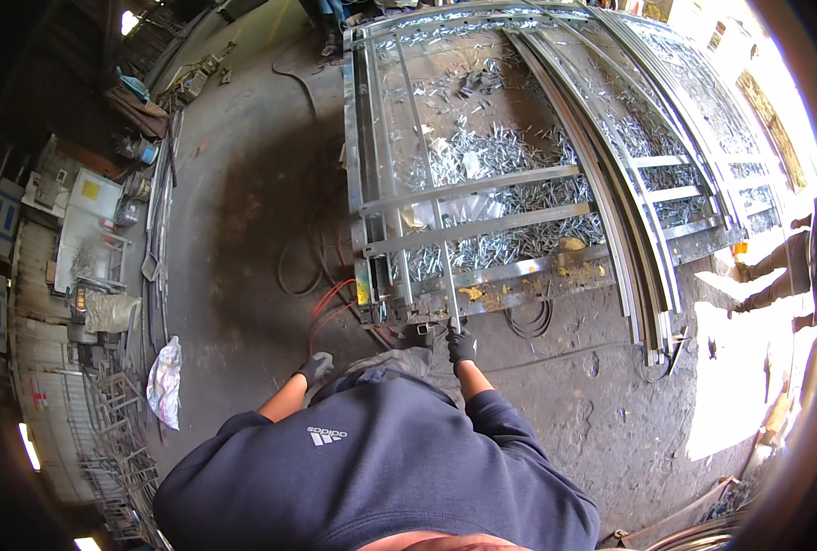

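Note:
My right hand [462,345], in a dark glove, is closed around the near end of a long, thin metal bar [434,216]. The bar runs away from me across a large metal frame table [509,296], over its crosspieces. My left hand [317,368], also gloved, hangs beside my left thigh with its fingers curled in. Nothing shows in it, and it is apart from the table. Two flat metal crossbars [496,223] lie across the table's left part. Several long metal profiles [610,197] rest side by side to the right and overhang the near edge.
Many short metal offcuts [528,151] lie heaped inside the table frame. Red hoses [330,298] and a dark cable [285,275] trail over the floor by the near left corner. A coiled hose [530,321] lies under the near edge. Metal stock and a plastic bag [163,381] are at the left.

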Demonstrator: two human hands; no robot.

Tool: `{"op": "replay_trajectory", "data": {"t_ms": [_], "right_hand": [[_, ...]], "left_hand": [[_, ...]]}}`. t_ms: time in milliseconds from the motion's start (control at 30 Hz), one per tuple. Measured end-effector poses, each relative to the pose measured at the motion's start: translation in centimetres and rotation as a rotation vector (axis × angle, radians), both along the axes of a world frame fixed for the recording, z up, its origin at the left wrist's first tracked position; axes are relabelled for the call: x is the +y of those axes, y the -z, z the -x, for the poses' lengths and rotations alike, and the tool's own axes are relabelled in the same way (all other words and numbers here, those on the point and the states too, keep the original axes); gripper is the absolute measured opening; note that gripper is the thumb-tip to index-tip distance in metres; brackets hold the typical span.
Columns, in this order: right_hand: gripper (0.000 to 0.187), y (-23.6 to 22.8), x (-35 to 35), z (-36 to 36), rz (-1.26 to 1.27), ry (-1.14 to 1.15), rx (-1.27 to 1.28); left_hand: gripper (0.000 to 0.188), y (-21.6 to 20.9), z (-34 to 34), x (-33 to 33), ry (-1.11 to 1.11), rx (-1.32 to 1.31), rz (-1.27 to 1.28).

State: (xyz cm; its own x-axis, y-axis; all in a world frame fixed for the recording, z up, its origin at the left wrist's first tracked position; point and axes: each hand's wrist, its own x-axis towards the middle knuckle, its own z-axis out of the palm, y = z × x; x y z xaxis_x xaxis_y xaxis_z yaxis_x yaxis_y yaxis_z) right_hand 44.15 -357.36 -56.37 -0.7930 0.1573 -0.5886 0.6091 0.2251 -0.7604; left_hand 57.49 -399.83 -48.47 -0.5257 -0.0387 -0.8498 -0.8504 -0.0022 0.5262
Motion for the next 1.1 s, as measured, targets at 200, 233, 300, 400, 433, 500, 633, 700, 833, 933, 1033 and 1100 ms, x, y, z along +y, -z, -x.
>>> {"op": "replay_trajectory", "data": {"t_ms": [200, 233, 300, 400, 433, 500, 633, 700, 833, 933, 1033, 1100], "right_hand": [[0.039, 1.0, -0.2, 0.0, -0.106, 0.019, 0.002], [0.048, 0.8, -0.4, 0.0, -0.122, 0.032, 0.008], [0.041, 0.4, -0.3, 0.0, -0.083, 0.047, 0.027], [0.03, 0.0, -0.2, 0.1, -0.087, 0.025, 0.066], [0.026, -0.1, -0.1, 0.1, -0.122, 0.012, 0.036], [0.021, 0.0, 0.0, 0.1, -0.061, 0.022, 0.064], [0.018, 0.2, -0.1, 0.0, -0.146, 0.008, -0.04], [0.017, 0.2, -0.1, 0.2, -0.134, 0.041, 0.05], [0.016, 0.0, 0.0, 0.7, 0.018, 0.061, -0.196], [0.02, -0.1, 0.2, 0.5, 0.107, 0.076, -0.139], [0.025, 0.0, 0.2, -0.2, -0.027, 0.036, 0.094], [0.025, 0.3, 0.0, -0.1, 0.054, 0.077, -0.051]], "left_hand": [[0.022, -2.0, -3.3, -1.1, 0.702, 0.26, 0.562], [0.022, -2.3, -3.8, -1.3, 0.706, 0.243, 0.56], [0.023, -2.9, -4.3, -1.5, 0.768, 0.175, 0.582], [0.022, -3.6, -4.5, -1.2, 0.89, 0.224, 0.631], [0.023, -3.9, -4.4, -1.0, 0.821, 0.211, 0.602], [0.023, -4.3, -4.4, -0.8, 0.681, 0.179, 0.543], [0.026, -4.7, -4.3, -1.3, 0.704, 0.166, 0.512], [0.028, -4.3, -4.2, -1.9, 0.795, 0.175, 0.51], [0.034, -3.1, -3.8, -2.5, 0.47, 0.01, 0.411], [0.035, -2.9, -3.4, -2.4, 0.343, -0.104, 0.359], [0.035, -3.4, -3.1, -2.2, 0.352, -0.126, 0.376], [0.022, -3.5, -3.2, -2.4, 0.29, -0.192, 0.347]]}}
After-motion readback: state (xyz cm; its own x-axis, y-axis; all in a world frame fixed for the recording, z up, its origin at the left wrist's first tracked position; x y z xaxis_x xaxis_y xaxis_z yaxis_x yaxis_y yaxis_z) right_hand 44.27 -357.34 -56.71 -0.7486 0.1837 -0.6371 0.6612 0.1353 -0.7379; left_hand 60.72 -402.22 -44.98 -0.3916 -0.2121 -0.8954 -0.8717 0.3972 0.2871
